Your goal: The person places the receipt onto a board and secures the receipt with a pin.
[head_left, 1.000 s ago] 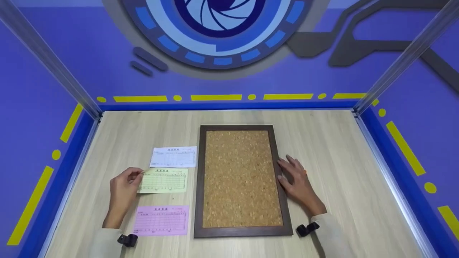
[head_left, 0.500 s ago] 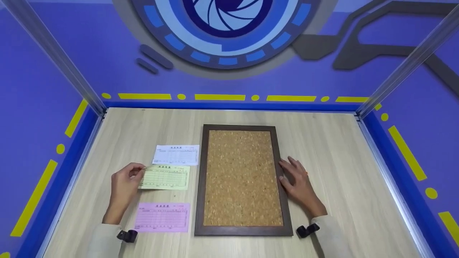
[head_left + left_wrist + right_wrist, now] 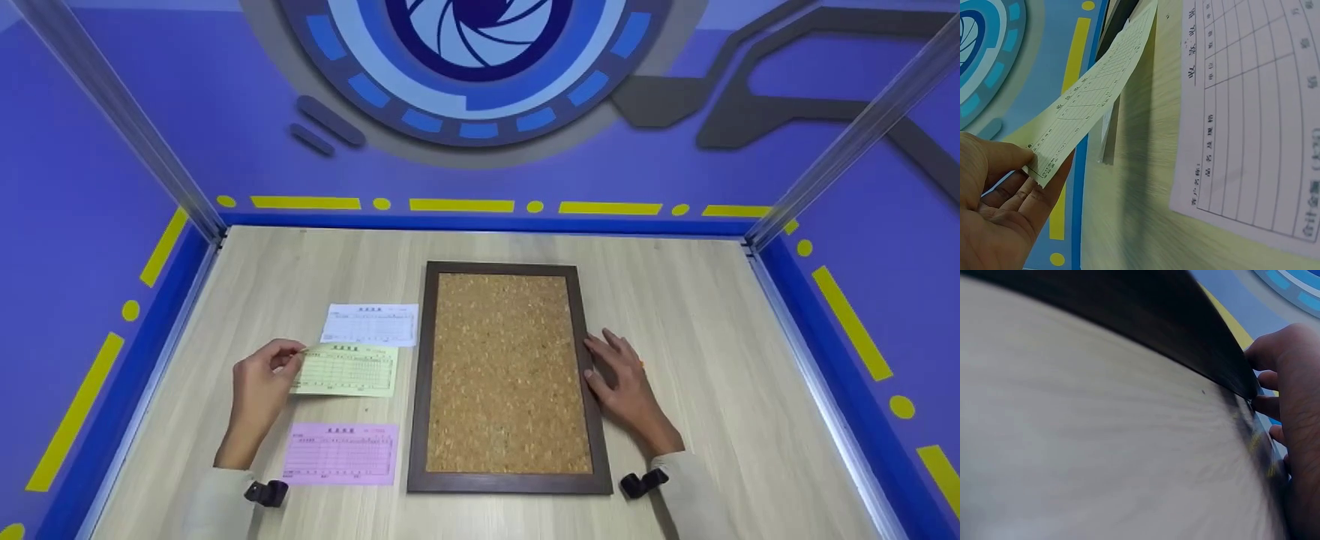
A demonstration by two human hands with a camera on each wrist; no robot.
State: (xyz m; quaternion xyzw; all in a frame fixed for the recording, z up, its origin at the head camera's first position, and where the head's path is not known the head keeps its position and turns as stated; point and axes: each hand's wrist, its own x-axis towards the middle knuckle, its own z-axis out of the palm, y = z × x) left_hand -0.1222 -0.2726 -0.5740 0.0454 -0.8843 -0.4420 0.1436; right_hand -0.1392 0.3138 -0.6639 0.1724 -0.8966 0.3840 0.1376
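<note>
My left hand (image 3: pixel 262 379) pinches the left end of a pale green receipt slip (image 3: pixel 349 373) between thumb and fingers. In the left wrist view, the green slip (image 3: pixel 1092 93) slants up off the table at the pinched end, with a shadow beneath it. A white slip (image 3: pixel 371 325) lies just behind it, its lower edge overlapped by the green one. Nearer the front lies a pink slip (image 3: pixel 341 455). To the right is a cork board (image 3: pixel 510 375) in a dark brown frame. My right hand (image 3: pixel 622 379) rests with relaxed fingers against the frame's right side.
All of this is on a light wood-grain table (image 3: pixel 712 337). Blue and purple printed panels (image 3: pixel 480 176) enclose its back and sides, with metal posts at the far corners. Each wrist carries a small black camera (image 3: pixel 266 493).
The head view has shifted slightly. My left hand still pinches the green slip, and my right hand stays at the frame's side.
</note>
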